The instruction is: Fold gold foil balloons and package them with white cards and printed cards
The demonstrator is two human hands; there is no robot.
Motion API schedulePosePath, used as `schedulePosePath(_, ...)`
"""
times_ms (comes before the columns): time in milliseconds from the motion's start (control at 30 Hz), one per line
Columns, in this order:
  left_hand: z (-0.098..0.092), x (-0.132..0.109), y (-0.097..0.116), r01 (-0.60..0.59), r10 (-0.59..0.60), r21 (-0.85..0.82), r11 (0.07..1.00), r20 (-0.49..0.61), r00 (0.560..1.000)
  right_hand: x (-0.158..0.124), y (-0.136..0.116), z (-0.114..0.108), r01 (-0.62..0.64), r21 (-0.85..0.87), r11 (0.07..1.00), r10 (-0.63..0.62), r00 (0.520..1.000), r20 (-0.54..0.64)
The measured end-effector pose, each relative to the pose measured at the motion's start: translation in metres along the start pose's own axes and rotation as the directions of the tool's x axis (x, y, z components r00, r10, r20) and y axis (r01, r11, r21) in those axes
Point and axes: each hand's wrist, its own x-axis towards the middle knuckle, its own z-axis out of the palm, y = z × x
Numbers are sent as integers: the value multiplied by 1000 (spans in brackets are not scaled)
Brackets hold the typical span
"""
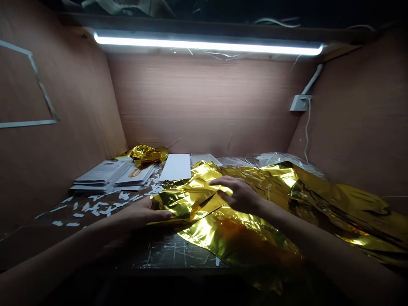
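A shiny gold foil piece, flat and creased with a curved edge, looks like an uninflated foil balloon. My left hand grips its left side, thumb on top and the other fingers hidden beneath. Across the foil's upper part lies my right hand, palm down, with its fingers stretched to the left and the thumb apart from them. The foil's lower end hangs over the table's front edge into shadow. Under and to the right of my right arm spreads a pile of similar gold foil pieces.
Paper stacks stand at the left, with crumpled gold foil behind. Small white strips litter the table. A white card and clear plastic bags lie at the back. Wooden panels enclose three sides under a tube light.
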Motion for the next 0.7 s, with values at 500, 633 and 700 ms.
schedulePosePath(500,-11,11,-13,-74,67,64,995,99,993,16,4,6,196,-408,892,17,887,462)
schedulePosePath(633,0,5,-16,-53,53,4,999,24,998,13,4,6,184,-414,891,28,889,457)
schedulePosePath(700,4,2,-18,-107,108,33,994,-25,994,12,4,7,193,-425,885,26,889,457)
